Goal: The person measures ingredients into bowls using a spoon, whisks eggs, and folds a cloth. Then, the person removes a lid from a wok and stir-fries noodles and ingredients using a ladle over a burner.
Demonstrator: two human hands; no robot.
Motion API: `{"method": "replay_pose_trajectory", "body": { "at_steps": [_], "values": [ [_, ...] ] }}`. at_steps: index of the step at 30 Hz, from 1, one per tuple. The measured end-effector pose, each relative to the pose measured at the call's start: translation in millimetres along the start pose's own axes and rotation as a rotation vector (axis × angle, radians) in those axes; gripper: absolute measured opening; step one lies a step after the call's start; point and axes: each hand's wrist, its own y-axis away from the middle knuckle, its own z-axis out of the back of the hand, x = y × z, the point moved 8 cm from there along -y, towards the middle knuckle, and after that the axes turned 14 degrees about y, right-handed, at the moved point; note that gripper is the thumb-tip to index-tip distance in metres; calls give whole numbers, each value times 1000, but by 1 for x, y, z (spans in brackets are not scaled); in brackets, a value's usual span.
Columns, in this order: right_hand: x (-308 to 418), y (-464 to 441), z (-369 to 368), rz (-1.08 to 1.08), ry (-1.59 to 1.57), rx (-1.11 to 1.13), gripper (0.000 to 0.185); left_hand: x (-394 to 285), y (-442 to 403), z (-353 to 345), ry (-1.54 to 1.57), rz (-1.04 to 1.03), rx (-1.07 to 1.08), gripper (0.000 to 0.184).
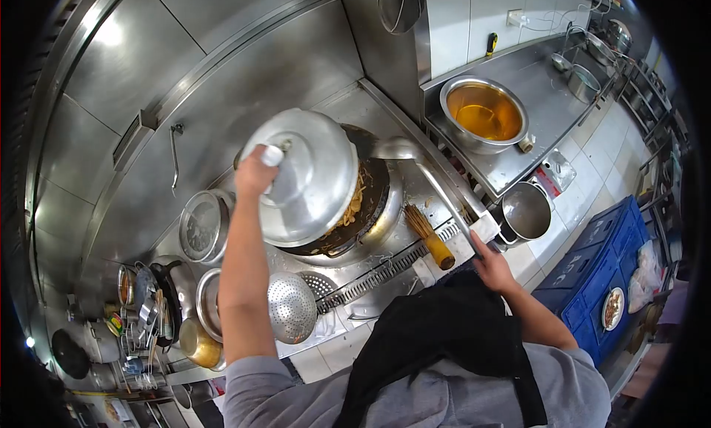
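Observation:
My left hand (255, 172) is closed at the top of a large domed metal lid (315, 180), with a small white piece showing beside the fingers. The lid is tilted over a dark wok (376, 195) and covers much of it. Brown cooked food (354, 202) shows at the lid's right edge. My right hand (490, 265) grips the lower end of a long-handled ladle (437, 187). The ladle's bowl is at the wok's upper right rim. A bamboo wok brush (429, 235) lies on the stove edge between the wok and my right hand.
A steel basin (485, 117) of amber liquid stands on the right counter, with a deep pot (526, 212) below. A perforated strainer (291, 307) and lidded pots (204, 226) sit at left. Blue crates (585, 272) bearing a plate of food (613, 309) stand at right.

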Motion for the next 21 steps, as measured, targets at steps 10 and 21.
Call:
{"method": "replay_pose_trajectory", "body": {
  "at_steps": [10, 21],
  "values": [
    [-89, 45, -37, -266, 105, 120, 80, 38, -33, -153, -116, 89, 178, 61],
    [-108, -18, -62, -172, 266, 332, 85, 81, 97, -73, 705, 128, -340, 52]
  ]
}}
